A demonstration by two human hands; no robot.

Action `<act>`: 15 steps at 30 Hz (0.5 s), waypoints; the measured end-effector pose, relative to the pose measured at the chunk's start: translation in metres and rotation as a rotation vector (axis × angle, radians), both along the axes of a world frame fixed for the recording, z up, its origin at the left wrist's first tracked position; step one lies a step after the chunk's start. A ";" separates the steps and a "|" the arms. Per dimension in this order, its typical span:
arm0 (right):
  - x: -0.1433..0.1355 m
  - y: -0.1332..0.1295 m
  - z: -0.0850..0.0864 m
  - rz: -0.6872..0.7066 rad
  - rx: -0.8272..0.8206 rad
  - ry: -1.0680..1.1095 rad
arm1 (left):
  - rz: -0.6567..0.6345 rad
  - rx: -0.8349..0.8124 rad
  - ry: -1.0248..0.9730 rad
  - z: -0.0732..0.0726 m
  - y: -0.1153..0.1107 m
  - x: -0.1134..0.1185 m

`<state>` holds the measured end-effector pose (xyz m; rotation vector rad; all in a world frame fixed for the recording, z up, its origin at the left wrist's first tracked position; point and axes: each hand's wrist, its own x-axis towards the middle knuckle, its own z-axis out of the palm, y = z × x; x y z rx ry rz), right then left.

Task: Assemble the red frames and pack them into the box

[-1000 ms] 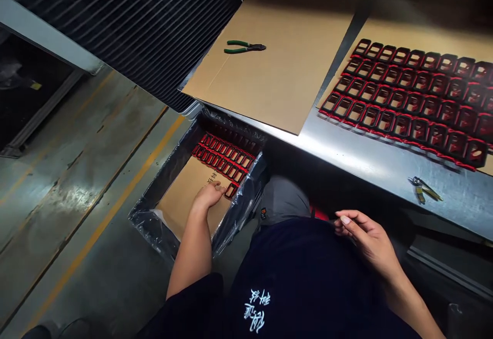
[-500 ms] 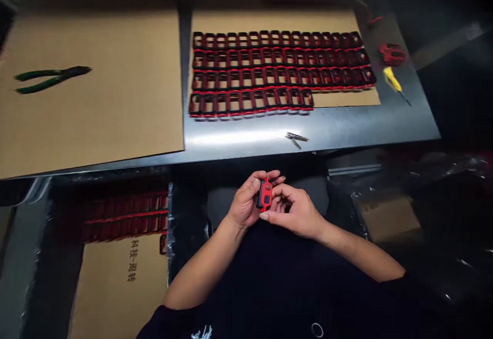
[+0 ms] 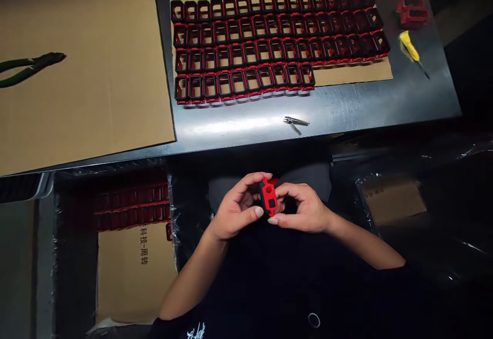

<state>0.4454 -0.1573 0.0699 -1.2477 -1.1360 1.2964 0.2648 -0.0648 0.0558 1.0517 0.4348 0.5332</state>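
Observation:
Between my two hands is a small red-and-black plastic frame [image 3: 271, 198], held over my lap below the table edge. Its red side, with a round hole and a dark square opening, faces up towards me. My left hand [image 3: 238, 209] grips the black side, fingers at the top and thumb at the lower edge. My right hand [image 3: 302, 208] pinches the red side from the right, its thumb at the lower end. Rows of similar red-and-black frames [image 3: 238, 81] stand on a cardboard sheet [image 3: 346, 74] on the table.
Green-handled cutters [image 3: 48, 60] lie on the left cardboard [image 3: 96, 72]. Small metal pieces [image 3: 296, 122] rest near the metal table's [image 3: 231, 132] front edge. At right are a yellow-handled screwdriver [image 3: 409, 47] and red parts [image 3: 413, 13]. A lined box at lower left holds more frames [image 3: 133, 214] and cardboard [image 3: 131, 282].
The view has shifted, so the table things appear larger and higher. My left hand has opened its grip wider, fingers now at the frame's top, thumb at its bottom. The frame has tilted slightly.

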 end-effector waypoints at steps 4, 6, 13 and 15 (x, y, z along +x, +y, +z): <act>-0.001 -0.002 -0.002 0.016 -0.002 0.118 | -0.021 0.061 0.011 -0.004 -0.002 -0.005; -0.001 -0.003 -0.003 0.015 -0.017 0.161 | -0.026 0.047 0.028 -0.007 -0.003 -0.006; -0.001 -0.004 -0.005 0.012 -0.067 0.169 | -0.032 0.041 0.026 -0.008 -0.004 -0.006; -0.001 -0.004 -0.007 0.016 -0.030 0.148 | -0.029 0.087 0.029 -0.007 -0.003 -0.006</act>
